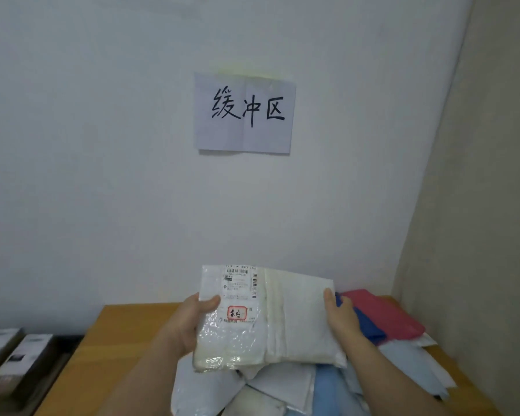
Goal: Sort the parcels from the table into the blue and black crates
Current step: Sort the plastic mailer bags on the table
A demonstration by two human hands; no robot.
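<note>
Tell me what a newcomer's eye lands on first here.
First, the white paper sign with three black handwritten characters, taped high on the pale wall. Below it, the left hand and right hand hold up a white plastic mailer with a barcode label and red stamp over the wooden table.
</note>
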